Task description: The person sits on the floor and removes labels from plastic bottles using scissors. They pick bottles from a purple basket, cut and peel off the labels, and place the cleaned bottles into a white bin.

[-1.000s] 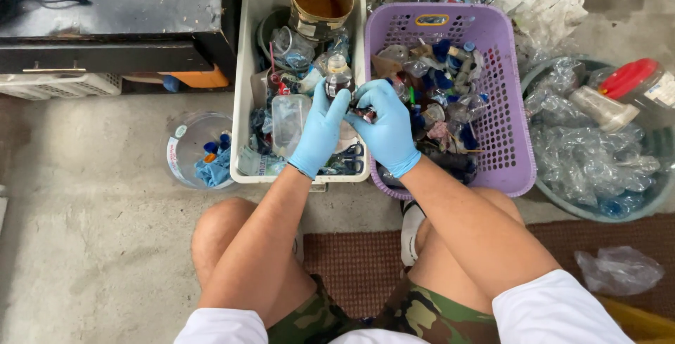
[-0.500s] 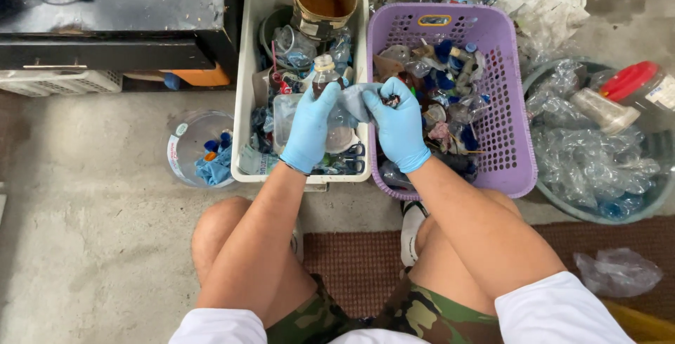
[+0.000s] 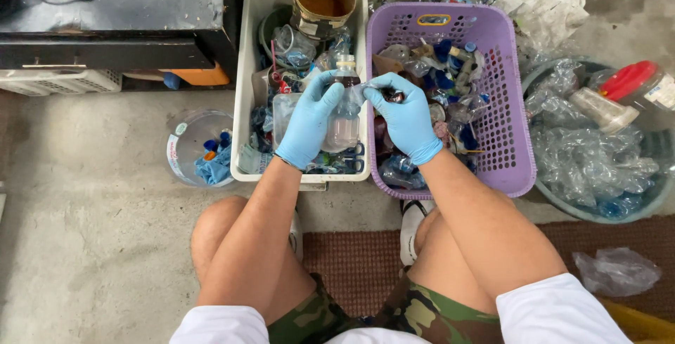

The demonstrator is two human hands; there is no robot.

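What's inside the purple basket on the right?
The purple basket holds a jumble of small plastic scraps, mostly blue bottle caps and crumpled clear pieces. The right hand covers part of the heap, and whatever lies at the bottom is buried out of sight.

I see open concrete floor (image 3: 84, 245) left of my knees, easy passage there; ahead, the white bin (image 3: 246, 91) and purple basket (image 3: 510, 105) sit side by side, both heaped with scrap; a tub of crushed bottles (image 3: 598, 168) blocks the right; a dark cabinet (image 3: 112, 28) walls off the far left.
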